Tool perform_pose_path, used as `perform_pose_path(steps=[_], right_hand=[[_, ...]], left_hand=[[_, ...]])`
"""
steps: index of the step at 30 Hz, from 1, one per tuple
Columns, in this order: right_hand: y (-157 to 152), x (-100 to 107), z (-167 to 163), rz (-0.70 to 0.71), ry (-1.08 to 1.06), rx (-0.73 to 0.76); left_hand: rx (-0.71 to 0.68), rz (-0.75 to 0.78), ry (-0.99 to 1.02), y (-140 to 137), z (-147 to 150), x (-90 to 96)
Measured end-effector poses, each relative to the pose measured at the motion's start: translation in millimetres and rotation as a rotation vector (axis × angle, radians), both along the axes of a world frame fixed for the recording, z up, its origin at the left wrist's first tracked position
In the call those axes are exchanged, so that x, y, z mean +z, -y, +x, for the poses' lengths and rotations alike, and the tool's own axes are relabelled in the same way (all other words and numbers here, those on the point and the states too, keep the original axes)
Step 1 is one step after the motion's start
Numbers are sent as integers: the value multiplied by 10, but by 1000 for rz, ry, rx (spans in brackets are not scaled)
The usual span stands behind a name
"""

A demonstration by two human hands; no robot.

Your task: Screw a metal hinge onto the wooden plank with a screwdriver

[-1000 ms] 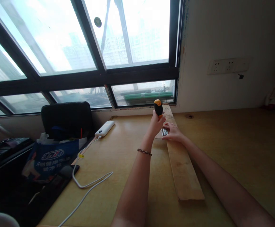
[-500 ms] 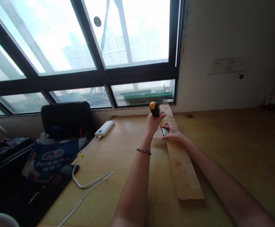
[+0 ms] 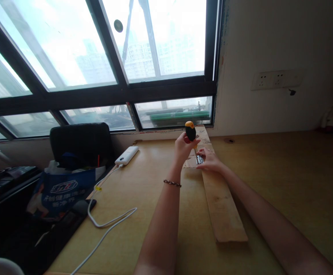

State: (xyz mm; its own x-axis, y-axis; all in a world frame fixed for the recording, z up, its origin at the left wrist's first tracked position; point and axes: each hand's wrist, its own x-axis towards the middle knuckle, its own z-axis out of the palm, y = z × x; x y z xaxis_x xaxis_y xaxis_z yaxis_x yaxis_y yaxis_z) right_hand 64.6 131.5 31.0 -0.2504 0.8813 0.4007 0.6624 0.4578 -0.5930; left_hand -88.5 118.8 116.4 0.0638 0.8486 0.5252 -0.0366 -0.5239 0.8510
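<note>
Wooden plank [image 3: 225, 210] on desk [image 3: 193, 233]; left hand [image 3: 182, 148] grips black-and-yellow screwdriver [image 3: 190, 132] over plank's far half; right hand [image 3: 211, 160] pinches shiny metal piece [image 3: 200, 159] (partly hidden) by plank's left edge.

And the left hand [image 3: 183, 149] is shifting around the handle, its wrist and bracelet [image 3: 172, 183] drifting farther left of the wooden board [image 3: 223, 206]! The screwdriver [image 3: 190, 131], leaning out to the board's left a moment ago, is swinging back toward the board, its once-hidden shaft now showing below the fist.
</note>
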Motion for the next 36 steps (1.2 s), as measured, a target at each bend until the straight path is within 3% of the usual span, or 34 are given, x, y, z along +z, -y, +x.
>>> perform_pose_path(steps=[4, 7, 12, 18, 28, 36], right_hand=[[-2, 1, 0, 7, 32, -7], [-6, -2, 2, 13, 38, -6], [-4, 5, 1, 6, 37, -2], [8, 8, 2, 6, 22, 1], [-5, -21, 10, 24, 28, 5], [-35, -34, 16, 32, 42, 9]], left_hand=[[-172, -44, 70, -6, -3, 19], [-193, -87, 81, -21, 4, 13], [-89, -192, 146, -58, 54, -27], [136, -72, -44, -109, 42, -53], [335, -55, -245, -94, -30, -52], [455, -41, -295, 13, -93, 81]])
